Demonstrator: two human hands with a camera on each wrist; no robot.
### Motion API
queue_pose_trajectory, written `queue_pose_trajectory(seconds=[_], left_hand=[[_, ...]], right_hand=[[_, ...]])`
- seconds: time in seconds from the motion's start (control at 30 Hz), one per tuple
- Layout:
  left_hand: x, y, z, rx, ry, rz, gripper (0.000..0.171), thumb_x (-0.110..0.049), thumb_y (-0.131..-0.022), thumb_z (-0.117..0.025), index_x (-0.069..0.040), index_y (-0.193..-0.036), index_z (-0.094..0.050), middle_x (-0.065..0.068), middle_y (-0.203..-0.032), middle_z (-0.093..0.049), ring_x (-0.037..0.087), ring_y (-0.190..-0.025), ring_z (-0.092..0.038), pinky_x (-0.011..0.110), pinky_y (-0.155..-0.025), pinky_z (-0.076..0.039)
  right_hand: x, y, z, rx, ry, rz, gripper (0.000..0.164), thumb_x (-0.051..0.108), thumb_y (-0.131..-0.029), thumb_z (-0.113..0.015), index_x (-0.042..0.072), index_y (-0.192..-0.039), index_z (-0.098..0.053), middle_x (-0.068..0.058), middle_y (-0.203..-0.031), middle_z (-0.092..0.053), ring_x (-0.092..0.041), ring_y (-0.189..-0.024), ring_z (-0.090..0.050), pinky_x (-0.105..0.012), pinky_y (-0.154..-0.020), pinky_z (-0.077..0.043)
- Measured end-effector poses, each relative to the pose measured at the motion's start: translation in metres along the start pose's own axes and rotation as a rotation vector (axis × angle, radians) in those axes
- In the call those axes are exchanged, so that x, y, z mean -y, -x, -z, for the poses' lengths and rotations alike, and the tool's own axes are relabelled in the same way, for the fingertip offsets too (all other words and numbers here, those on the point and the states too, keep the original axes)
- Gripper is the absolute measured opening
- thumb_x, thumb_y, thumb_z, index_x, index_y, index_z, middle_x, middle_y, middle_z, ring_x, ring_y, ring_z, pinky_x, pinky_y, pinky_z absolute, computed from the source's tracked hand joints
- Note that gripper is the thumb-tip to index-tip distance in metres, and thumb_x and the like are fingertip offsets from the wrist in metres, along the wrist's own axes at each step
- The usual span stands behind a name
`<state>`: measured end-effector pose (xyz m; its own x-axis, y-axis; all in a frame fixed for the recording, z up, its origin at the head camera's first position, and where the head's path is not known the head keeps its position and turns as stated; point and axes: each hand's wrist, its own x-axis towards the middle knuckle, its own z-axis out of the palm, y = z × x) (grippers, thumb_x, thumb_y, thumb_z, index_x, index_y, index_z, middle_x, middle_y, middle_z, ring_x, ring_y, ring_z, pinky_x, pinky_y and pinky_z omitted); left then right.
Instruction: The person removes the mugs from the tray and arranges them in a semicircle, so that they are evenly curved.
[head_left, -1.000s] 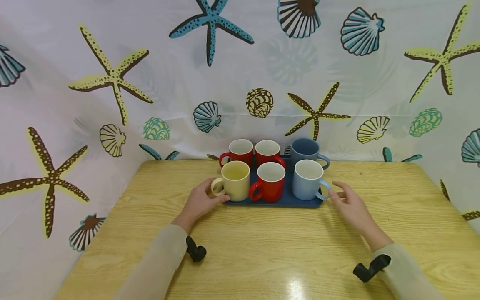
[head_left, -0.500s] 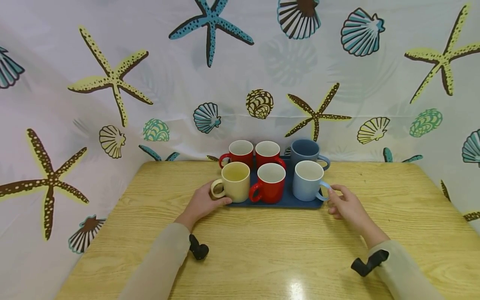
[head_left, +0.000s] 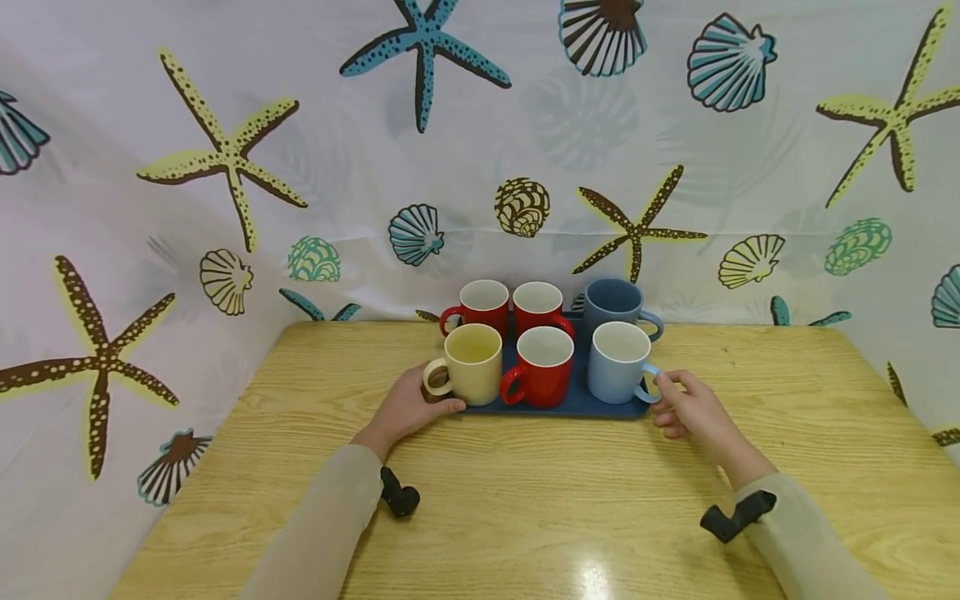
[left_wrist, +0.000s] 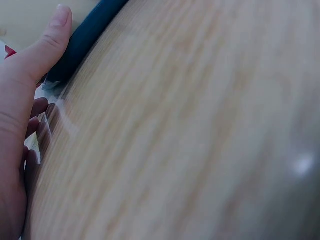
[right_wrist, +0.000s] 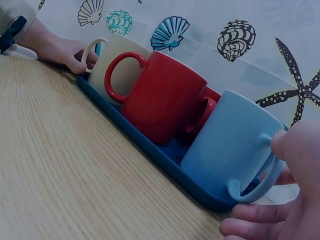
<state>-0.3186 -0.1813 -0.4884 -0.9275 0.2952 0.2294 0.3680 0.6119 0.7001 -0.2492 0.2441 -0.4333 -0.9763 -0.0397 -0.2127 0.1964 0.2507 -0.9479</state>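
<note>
A blue tray (head_left: 570, 407) at the back of the table carries several mugs. At its left end my left hand (head_left: 411, 407) grips the tray, thumb along the front corner beside the yellow mug (head_left: 475, 371); its other fingers are mostly hidden behind that mug's handle. My right hand (head_left: 693, 410) holds the tray's right end. In the right wrist view its thumb touches the handle of the light blue mug (right_wrist: 230, 142), and the lower fingers curl in at the tray's corner. Between these two mugs stands a red mug (head_left: 545, 372), handle to the left.
Behind, on the tray, stand two more red mugs, one left (head_left: 484, 306) and one in the middle (head_left: 537, 307), and a dark blue mug (head_left: 613, 306). A patterned curtain (head_left: 360, 167) hangs right behind the table (head_left: 510, 492).
My right hand's fingers have curled in against the tray's right end. The left hand has slid slightly right, its thumb further along the front edge. Tray and mugs stay in place.
</note>
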Motion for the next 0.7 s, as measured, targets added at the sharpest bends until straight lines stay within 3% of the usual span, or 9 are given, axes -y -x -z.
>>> queue_pose_trajectory(seconds=[0.37, 0.7], left_hand=[[0.004, 0.002, 0.000, 0.004, 0.018, 0.003, 0.070, -0.055, -0.069, -0.075, -0.020, -0.125, -0.052, -0.005, -0.117, -0.057, 0.013, -0.108, -0.053, 0.039, -0.094, -0.040], [0.003, 0.002, -0.001, 0.000, 0.026, 0.000, 0.070, -0.054, -0.069, -0.075, -0.021, -0.126, -0.052, -0.005, -0.118, -0.058, 0.011, -0.109, -0.053, 0.038, -0.094, -0.041]], right_hand=[[0.008, -0.003, -0.001, 0.035, 0.024, -0.046, 0.060, 0.053, -0.095, -0.036, -0.004, -0.110, -0.044, -0.014, -0.086, -0.060, -0.018, -0.067, -0.059, -0.032, -0.058, -0.050], [0.011, -0.007, -0.002, 0.032, -0.068, -0.099, 0.051, 0.051, -0.095, -0.042, 0.000, -0.091, -0.048, -0.011, -0.078, -0.058, -0.018, -0.064, -0.058, -0.031, -0.056, -0.048]])
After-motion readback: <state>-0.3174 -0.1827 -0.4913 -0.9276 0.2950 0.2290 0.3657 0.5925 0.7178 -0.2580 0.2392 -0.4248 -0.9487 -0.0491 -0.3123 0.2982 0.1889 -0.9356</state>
